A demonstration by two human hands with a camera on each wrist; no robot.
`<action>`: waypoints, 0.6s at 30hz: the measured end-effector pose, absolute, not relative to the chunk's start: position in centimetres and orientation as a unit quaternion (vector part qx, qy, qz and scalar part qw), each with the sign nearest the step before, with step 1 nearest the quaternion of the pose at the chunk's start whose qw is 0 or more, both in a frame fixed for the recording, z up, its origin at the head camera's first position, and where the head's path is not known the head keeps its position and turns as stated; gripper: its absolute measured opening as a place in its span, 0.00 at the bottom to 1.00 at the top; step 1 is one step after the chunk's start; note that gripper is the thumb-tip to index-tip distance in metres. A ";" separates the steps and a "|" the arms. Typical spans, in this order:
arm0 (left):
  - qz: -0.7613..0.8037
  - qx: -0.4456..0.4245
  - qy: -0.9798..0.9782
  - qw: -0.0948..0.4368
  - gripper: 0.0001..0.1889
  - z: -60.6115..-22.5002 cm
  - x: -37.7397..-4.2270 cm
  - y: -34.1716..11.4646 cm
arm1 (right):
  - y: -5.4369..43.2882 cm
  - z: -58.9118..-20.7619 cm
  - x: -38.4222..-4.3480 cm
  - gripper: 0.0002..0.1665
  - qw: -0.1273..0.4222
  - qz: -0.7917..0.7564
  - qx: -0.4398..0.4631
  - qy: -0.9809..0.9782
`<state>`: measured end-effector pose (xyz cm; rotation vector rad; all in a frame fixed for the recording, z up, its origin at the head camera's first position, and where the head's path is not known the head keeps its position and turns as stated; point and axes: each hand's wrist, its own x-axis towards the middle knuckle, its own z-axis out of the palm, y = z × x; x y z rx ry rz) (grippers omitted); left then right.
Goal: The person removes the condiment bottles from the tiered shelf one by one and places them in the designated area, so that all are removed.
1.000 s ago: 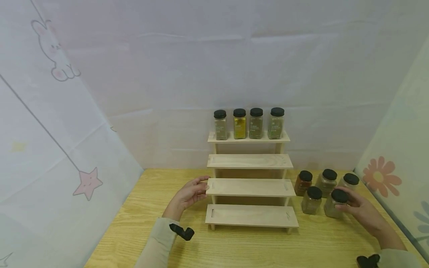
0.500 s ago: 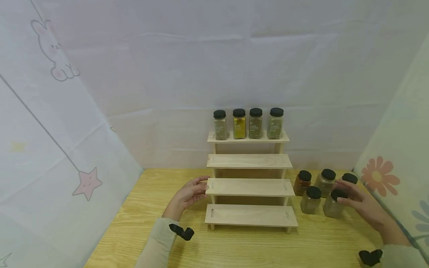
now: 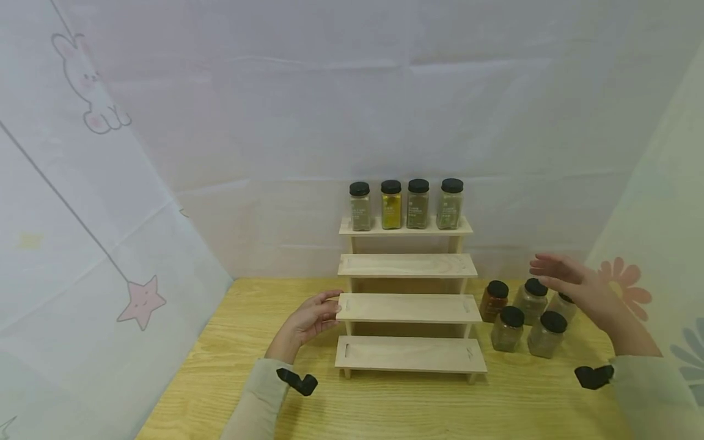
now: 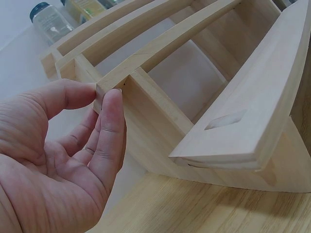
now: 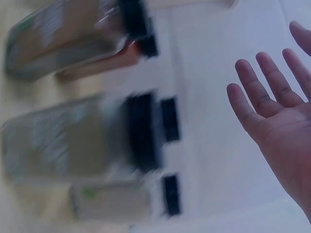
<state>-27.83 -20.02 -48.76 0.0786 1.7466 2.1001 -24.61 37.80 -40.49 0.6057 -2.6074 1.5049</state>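
Observation:
A four-tier wooden display rack (image 3: 408,353) stands on the table. My left hand (image 3: 308,319) pinches the left end of its second shelf from the bottom; in the left wrist view the thumb and fingers (image 4: 111,128) close on the board's corner. My right hand (image 3: 585,292) is raised over the spice jars at the right, holding nothing, with its fingers (image 5: 272,77) spread in the right wrist view. Below it are a front right jar (image 3: 547,335), a front left jar (image 3: 507,330), a red-brown jar (image 3: 494,302) and black-lidded jars behind, one partly hidden by the hand.
On the rack's top shelf (image 3: 407,232) several jars stand in a row, one yellow (image 3: 392,211). A pale cloth wall (image 3: 297,232) rises behind the wooden table (image 3: 396,403), and printed cloth borders both sides.
My right hand has left the front right jar, lifting up and back above the group with its fingers opening. That jar stays on the table. The left hand keeps its place at the rack.

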 end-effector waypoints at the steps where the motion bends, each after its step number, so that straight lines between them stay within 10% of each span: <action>1: 0.753 0.028 0.625 0.203 0.33 -48.8 -27.8 -20.0 | 37.3 -39.9 -24.8 0.31 0.039 0.487 0.198 -0.849; 18: 0.751 0.033 0.624 0.213 0.35 -48.9 -28.0 -20.2 | 30.2 -33.4 -30.0 0.36 0.037 0.484 0.186 -0.854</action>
